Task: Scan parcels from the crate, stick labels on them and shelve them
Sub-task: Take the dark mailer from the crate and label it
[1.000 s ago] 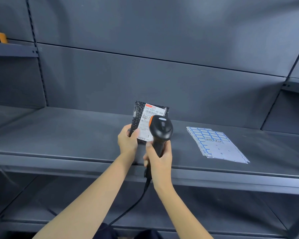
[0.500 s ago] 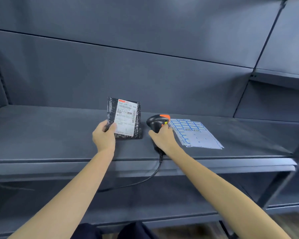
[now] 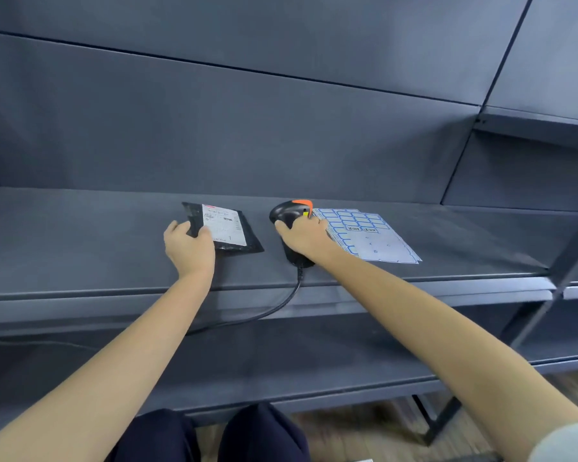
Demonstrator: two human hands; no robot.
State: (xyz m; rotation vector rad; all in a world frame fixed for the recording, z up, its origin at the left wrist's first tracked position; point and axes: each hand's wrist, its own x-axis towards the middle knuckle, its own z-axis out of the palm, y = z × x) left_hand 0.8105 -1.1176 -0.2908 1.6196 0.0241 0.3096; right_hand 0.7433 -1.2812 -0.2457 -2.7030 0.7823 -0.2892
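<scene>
A small black parcel (image 3: 229,231) with a white shipping label lies flat on the dark grey shelf (image 3: 80,235). My left hand (image 3: 188,248) holds its near left corner, thumb on top. The black barcode scanner (image 3: 289,213) with an orange tip lies on the shelf to the parcel's right. My right hand (image 3: 302,235) grips its handle. A sheet of blue-bordered labels (image 3: 367,235) lies just right of the scanner, partly under my fingers.
The scanner's black cable (image 3: 274,308) hangs over the shelf's front edge and runs left. A lower shelf (image 3: 281,361) sits below. A dark upright post (image 3: 561,285) stands at the right. Wooden floor shows at the bottom.
Both hands came down to the shelf. The parcel went from upright in my left hand to lying flat. The scanner was lowered from the parcel onto the shelf beside the label sheet.
</scene>
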